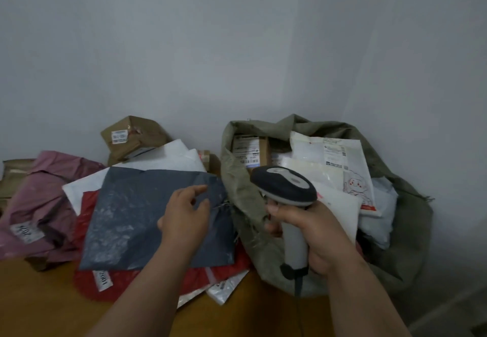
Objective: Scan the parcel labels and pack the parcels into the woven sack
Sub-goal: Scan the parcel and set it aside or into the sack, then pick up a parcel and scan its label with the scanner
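Note:
A green woven sack (411, 220) stands open at the right, holding a brown box (250, 149) and several white mailers (334, 157). My right hand (321, 236) grips a grey and black barcode scanner (287, 191) by its handle, in front of the sack's mouth. My left hand (184, 215) hovers with relaxed fingers over the right edge of a dark grey parcel (142, 218), which lies flat on top of the pile. Whether the fingers touch it is unclear. Under it lie a red parcel (123, 284) and a white parcel (87, 186).
A wooden table (39, 305) carries the pile. A pink parcel (42, 199) lies at the left, a brown paper parcel (134, 136) leans against the grey wall behind, and a clear plastic bag (226, 286) pokes out at the front. The scanner's cable hangs down.

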A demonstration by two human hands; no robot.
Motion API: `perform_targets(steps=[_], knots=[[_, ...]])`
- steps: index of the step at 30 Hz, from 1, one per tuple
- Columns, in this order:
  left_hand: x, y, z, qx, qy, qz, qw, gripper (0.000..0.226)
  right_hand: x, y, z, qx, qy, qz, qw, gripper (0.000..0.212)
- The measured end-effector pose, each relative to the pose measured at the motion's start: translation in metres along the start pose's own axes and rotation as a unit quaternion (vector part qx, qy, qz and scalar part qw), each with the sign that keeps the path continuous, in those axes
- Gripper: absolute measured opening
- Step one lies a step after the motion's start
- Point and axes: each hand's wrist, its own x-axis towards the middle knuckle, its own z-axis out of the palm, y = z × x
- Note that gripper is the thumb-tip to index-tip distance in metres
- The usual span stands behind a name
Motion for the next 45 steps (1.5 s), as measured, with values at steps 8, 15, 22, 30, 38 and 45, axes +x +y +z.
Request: perform_targets(steps=[8, 15, 22, 30, 38, 45], knots=[[-0.014, -0.105, -0.111, -0.038, -0.020, -0.093, 0.995, 0.034, -0.021, 0.043, 0.139, -0.047, -0.060, 0.054, 0.996, 0.026], [-0.012, -0.174, -0.172, -0.118, 0.009, -0.161, 0.980, 0.035, -0.024, 0.075, 0.221, -0.069, -0.069, 0.094, 0.991, 0.043], [0.014, -0.210, -0.185, -0.140, 0.032, -0.207, 0.968, 0.025, 0.011, 0.095, 0.268, -0.088, -0.095, 0.109, 0.986, 0.020], [0.071, -0.223, -0.195, -0.097, 0.047, -0.185, 0.977, 0.029, 0.080, 0.109, 0.306, -0.024, -0.049, 0.114, 0.992, 0.020], [0.163, -0.211, -0.189, -0.044, -0.016, -0.124, 0.991, 0.058, 0.162, 0.089, 0.333, 0.047, 0.023, 0.086, 0.995, 0.016], [0.252, -0.194, -0.175, -0.023, -0.065, -0.031, 0.997, 0.078, 0.225, 0.066, 0.348, 0.034, 0.060, 0.085, 0.994, 0.026]])
